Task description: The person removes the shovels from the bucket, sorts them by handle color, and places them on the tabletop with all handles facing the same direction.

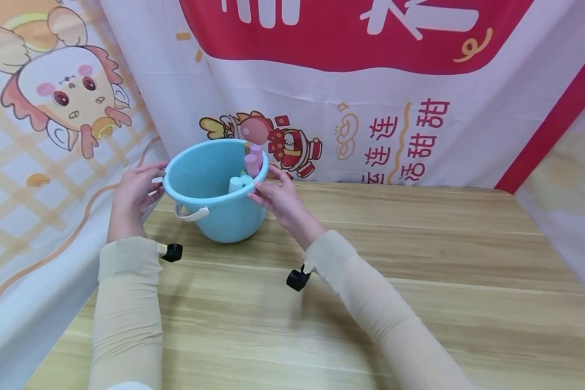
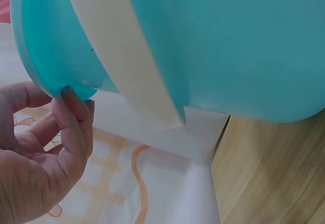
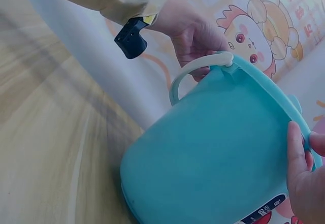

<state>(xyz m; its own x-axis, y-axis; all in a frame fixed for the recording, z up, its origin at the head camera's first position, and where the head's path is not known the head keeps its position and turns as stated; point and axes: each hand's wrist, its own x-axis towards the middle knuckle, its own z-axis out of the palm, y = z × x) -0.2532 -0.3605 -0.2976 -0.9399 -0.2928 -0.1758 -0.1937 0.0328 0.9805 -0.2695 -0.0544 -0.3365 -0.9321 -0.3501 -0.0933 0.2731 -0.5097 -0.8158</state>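
A light blue bucket [image 1: 229, 219] is near the back left of the table, tilted a little, its white handle [image 1: 193, 215] hanging at the front. My left hand [image 1: 135, 189] grips its rim on the left side; in the left wrist view the thumb and fingers [image 2: 71, 127] pinch the rim's edge. On the right side my right hand [image 1: 284, 200] holds the rim, thumb on top and fingers below. Inside the bucket, along its right wall, lean pink cylinders [image 1: 253, 162] and pale blue ones [image 1: 236, 184]. The bucket's inner floor is hidden.
The wood-grain table [image 1: 419, 281] stretches to the right and front. A printed white and red cloth [image 1: 351, 108] hangs behind the bucket, and a cartoon-patterned cloth [image 1: 39, 206] lines the left side. Small black wrist cameras [image 1: 298, 278] hang under both sleeves.
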